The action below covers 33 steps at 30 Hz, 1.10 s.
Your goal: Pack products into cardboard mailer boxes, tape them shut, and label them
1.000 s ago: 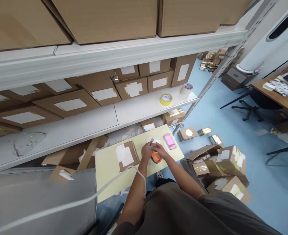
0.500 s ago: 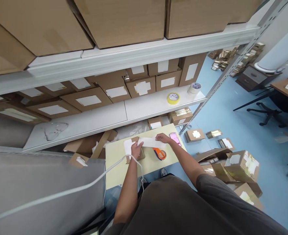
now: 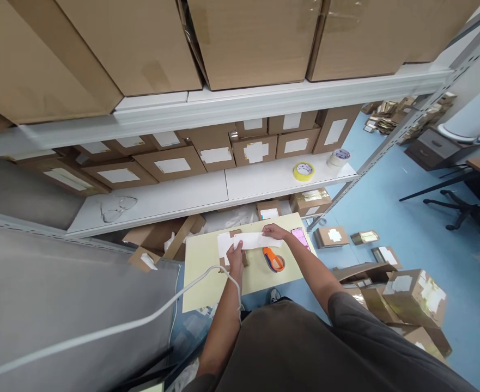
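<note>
I stand over a small pale yellow table (image 3: 207, 280). Both hands hold a long white paper strip (image 3: 254, 240) stretched flat above it. My left hand (image 3: 236, 255) pinches the strip's left end, over a small brown cardboard box (image 3: 225, 247) with a white label. My right hand (image 3: 273, 232) pinches the right end. Just below the strip lies an orange tape dispenser (image 3: 274, 261). A pink phone (image 3: 299, 237) rests at the table's right edge.
A white shelf (image 3: 207, 190) behind the table carries several labelled cardboard boxes, a yellow tape roll (image 3: 303, 171) and a white tape roll (image 3: 338, 158). More boxes (image 3: 407, 288) lie on the blue floor at right. A white cable (image 3: 141, 321) trails from my left wrist.
My hands, together near the orange dispenser a second ago, have moved apart and drawn the white strip out to its length. The camera has tilted, shifting the view.
</note>
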Available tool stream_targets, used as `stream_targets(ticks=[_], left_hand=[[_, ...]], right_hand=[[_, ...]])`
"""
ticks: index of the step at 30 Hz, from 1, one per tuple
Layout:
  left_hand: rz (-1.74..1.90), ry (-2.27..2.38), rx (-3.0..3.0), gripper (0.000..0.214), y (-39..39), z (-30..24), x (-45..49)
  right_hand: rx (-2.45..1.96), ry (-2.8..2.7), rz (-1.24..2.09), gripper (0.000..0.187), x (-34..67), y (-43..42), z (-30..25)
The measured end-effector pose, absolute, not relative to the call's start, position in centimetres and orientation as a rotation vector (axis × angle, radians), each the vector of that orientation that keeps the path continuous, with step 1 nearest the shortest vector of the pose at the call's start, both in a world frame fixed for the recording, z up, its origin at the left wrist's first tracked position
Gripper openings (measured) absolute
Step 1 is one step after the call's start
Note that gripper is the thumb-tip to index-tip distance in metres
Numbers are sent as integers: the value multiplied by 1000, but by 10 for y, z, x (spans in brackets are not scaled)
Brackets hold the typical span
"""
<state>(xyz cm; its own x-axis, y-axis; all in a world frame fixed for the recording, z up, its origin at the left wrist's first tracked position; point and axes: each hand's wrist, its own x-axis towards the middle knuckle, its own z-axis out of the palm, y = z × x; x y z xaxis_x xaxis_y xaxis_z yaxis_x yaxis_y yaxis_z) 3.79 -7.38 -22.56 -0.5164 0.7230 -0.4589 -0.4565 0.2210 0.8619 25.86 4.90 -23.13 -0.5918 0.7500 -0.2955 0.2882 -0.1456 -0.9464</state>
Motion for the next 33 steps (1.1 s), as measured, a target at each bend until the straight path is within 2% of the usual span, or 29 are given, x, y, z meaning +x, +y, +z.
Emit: stream_targets(ticks=[7, 12, 25, 30, 33], left_hand=[[1303, 1501, 558, 50, -67, -213, 8], [1142, 1548, 679, 41, -49, -203, -12], [1408, 1535, 364, 43, -69, -230, -5], [1518, 1590, 164, 40, -69, -216, -8], [1513, 1551, 19, 35, -71, -206, -6]], right_hand=[[-1140, -1905, 1776, 33, 257, 52, -221], [-1115, -1917, 1730, 35, 256, 53, -221], [-1277, -1753, 1630, 43, 275, 53, -238], [-1471, -1751, 1403, 32, 279, 48, -236], [-1578, -1725, 1208, 40, 273, 33, -237]])
